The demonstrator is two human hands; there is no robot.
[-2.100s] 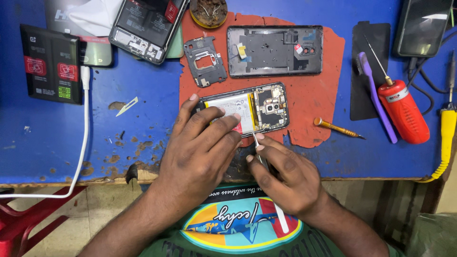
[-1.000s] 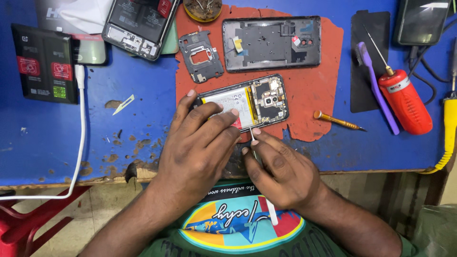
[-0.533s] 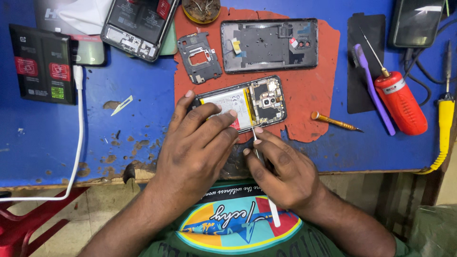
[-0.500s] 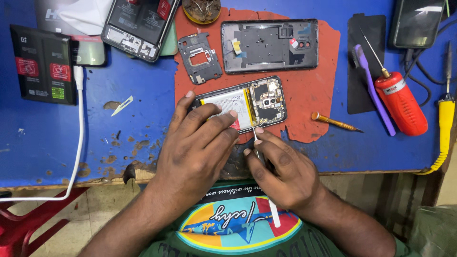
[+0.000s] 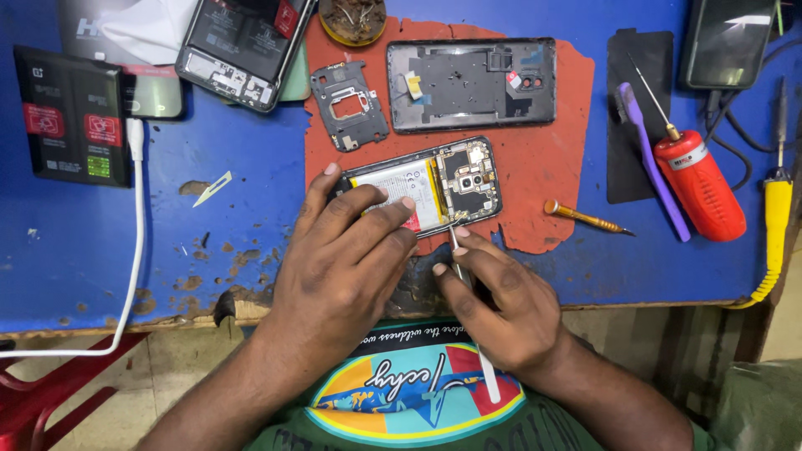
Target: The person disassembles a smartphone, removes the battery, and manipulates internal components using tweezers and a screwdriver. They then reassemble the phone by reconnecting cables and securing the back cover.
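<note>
On the blue tabletop (image 5: 209, 192), the left hand (image 5: 342, 267) is still spread flat, pinning the opened black phone with its white battery (image 5: 426, 188) on the red rubber mat (image 5: 543, 167). Little has shifted since a moment ago: the right hand (image 5: 501, 309) keeps pinching slim metal tweezers (image 5: 458, 250), tips at the phone's lower edge.

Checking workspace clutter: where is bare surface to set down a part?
Free: blue table between white cable and left hand, apart from a small blade; red mat between opened phone and orange screwdriver. Crowded: the top edge and right-side tools.
</note>
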